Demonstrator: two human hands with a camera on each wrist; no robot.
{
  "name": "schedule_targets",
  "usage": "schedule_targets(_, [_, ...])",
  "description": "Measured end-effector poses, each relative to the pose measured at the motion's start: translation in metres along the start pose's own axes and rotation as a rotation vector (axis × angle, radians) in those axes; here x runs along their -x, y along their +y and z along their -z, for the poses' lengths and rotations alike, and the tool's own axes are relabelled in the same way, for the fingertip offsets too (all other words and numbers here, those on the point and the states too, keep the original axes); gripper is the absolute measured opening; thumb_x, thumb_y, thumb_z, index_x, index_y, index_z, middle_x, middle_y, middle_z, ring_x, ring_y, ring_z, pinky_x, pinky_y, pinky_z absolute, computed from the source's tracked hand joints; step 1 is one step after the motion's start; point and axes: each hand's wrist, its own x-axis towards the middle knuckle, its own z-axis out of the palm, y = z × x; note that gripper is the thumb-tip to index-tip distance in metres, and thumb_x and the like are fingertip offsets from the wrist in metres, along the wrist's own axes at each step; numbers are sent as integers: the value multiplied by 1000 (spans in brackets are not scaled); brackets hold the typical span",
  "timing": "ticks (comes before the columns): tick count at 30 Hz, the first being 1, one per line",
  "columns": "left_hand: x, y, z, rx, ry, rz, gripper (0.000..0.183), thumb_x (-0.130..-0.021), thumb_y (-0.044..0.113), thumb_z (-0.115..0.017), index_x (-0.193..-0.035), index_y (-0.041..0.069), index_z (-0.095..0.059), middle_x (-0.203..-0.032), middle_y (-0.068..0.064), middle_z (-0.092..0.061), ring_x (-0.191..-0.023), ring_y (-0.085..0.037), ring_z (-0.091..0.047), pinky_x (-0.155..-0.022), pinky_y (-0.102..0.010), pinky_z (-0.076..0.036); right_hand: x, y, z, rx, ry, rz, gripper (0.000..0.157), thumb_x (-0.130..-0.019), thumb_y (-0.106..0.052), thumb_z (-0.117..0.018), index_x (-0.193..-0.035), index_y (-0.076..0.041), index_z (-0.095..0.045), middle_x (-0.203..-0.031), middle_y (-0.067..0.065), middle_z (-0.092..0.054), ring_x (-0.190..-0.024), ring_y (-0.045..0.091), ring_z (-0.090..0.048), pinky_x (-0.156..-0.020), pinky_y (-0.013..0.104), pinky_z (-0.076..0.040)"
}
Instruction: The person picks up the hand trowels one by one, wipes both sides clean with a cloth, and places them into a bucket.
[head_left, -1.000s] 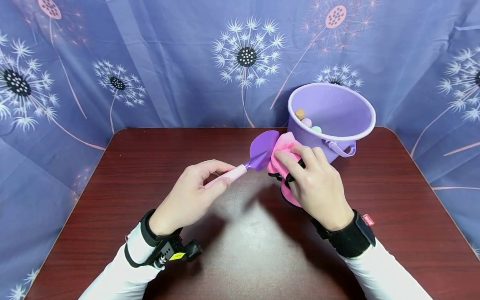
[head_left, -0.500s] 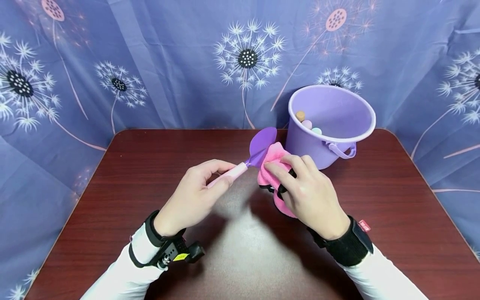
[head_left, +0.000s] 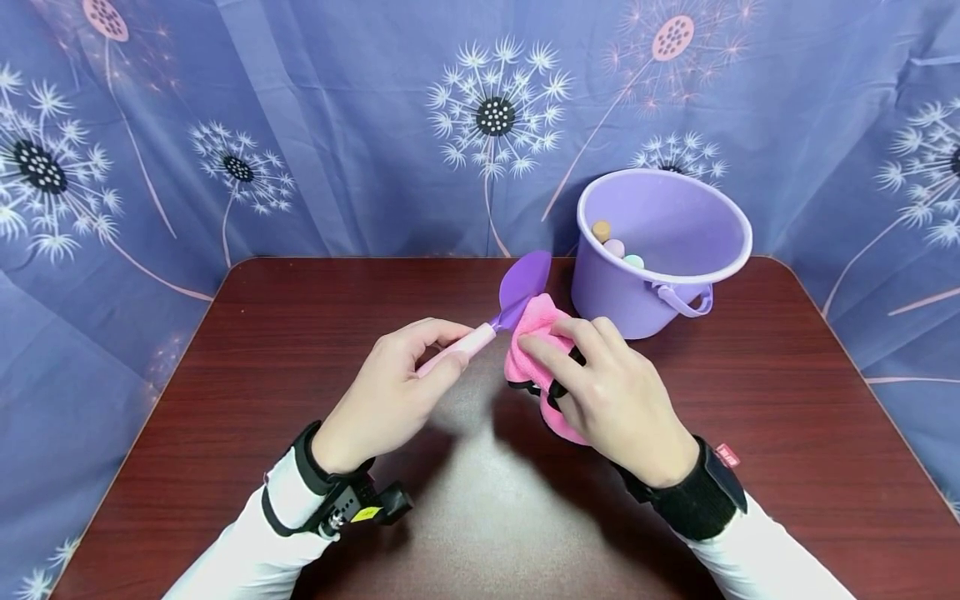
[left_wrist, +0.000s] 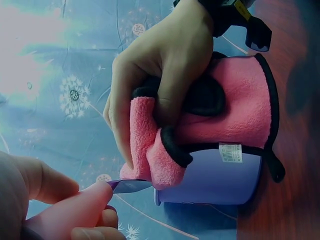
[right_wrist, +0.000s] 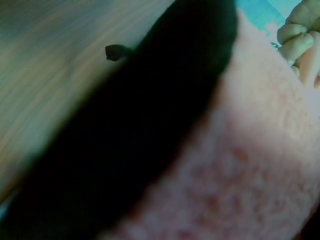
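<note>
A small garden trowel with a purple blade (head_left: 525, 279) and a pale pink handle (head_left: 472, 342) is held over the table. My left hand (head_left: 386, 396) grips it by the handle, blade pointing away from me. In my right hand (head_left: 622, 392) is a bunched pink cloth (head_left: 528, 354) with black edging, pinched between fingers and thumb against the lower blade near the neck. The left wrist view shows the cloth (left_wrist: 232, 100) folded over the blade's edge, with a white label and a black loop hanging. In the right wrist view the cloth (right_wrist: 260, 150) fills most of the picture, blurred.
A lilac bucket (head_left: 611, 292) stands at the back right of the dark red wooden table (head_left: 300, 308), its handle folded down on the near side. Tan, lilac and mint pieces show inside it. A blue dandelion-print curtain (head_left: 337, 125) hangs behind the table.
My right hand has drawn the cloth leftward and toward me, from the blade's right edge to near its neck. The blade has tilted slightly; my left hand has hardly moved.
</note>
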Motion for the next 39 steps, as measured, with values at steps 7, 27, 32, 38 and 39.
schedule_targets(7, [0, -1, 0, -26, 7, -23, 19, -103, 19, -66, -120, 20, -76, -76, 3, -53, -68, -17, -49, -62, -32, -41, -1, -2, 2, -12, -3, 16, 57, -74, -3, -67, -130, -14, -70, -123, 15, -65, -82, 33, -52, -55, 39, -48])
schedule_targets(27, [1, 0, 1, -74, -4, -44, 24, -97, 15, -71, -119, 20, -77, -85, 5, -61, -69, -15, -53, -60, -32, -43, -7, -4, 10, -44, 111, 19, 43, -86, -10, -60, -127, -10, -73, -120, 18, -66, -81, 33, -55, -57, 41, -48])
schedule_targets(32, [3, 1, 1, -55, -26, -24, 23, -96, 15, -71, -118, 21, -77, -85, 4, -63, -66, -15, -51, -58, -31, -42, -5, 2, 11, -26, 128, -26, 41, -91, -9, -58, -128, -11, -74, -118, 19, -66, -83, 34, -56, -55, 43, -50])
schedule_targets(38, [4, 4, 4, -37, -41, -27, 25, -95, 13, -70, -116, 22, -79, -90, 8, -69, -71, -14, -57, -62, -31, -46, 0, 12, 12, -1, 117, -106, 45, -92, -5, -54, -131, -13, -73, -120, 20, -64, -92, 38, -59, -57, 49, -51])
schedule_targets(39, [4, 4, 4, -36, -42, -27, 25, -94, 13, -69, -115, 22, -79, -90, 8, -69, -72, -14, -57, -63, -31, -46, 1, 14, 12, 6, 116, -115, 45, -91, -5, -54, -131, -14, -73, -120, 20, -64, -93, 39, -59, -57, 50, -51])
